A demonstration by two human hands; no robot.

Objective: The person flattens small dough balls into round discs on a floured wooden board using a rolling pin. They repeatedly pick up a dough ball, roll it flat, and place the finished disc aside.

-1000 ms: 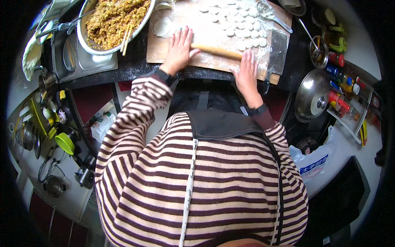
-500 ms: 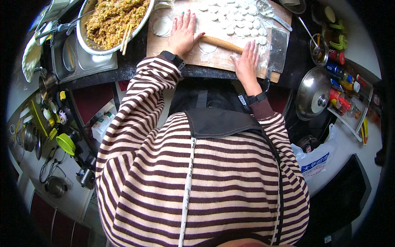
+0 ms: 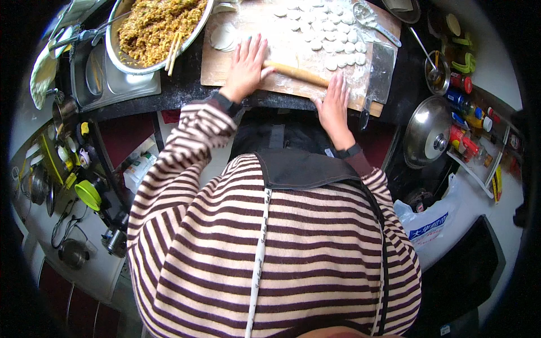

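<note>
Both palms bear on a wooden rolling pin (image 3: 297, 73) that lies across a floured board (image 3: 360, 101). My left hand (image 3: 245, 70) is flat at its left end, fingers stretched out. At the other end rests my right hand (image 3: 335, 107), its fingers straight and the thumb out to the side. No dough shows around the pin now; whatever lies under it is hidden. A stack of thin round dough wrappers (image 3: 224, 37) sits beyond my left hand. Small floured dough pieces (image 3: 318, 28) spread over the far right of the board.
A large bowl of minced filling (image 3: 160, 31) with chopsticks (image 3: 174, 53) stands left of the board, near a steel sink (image 3: 132, 84). A cleaver (image 3: 379, 70) lies at the board's right edge, below a flour scoop (image 3: 375, 22). Further right are a pot lid (image 3: 428, 132) and bottles (image 3: 470, 107).
Both hands and the rolling pin have come toward me and slightly left. The round wrapper seen under the pin before is out of sight now.
</note>
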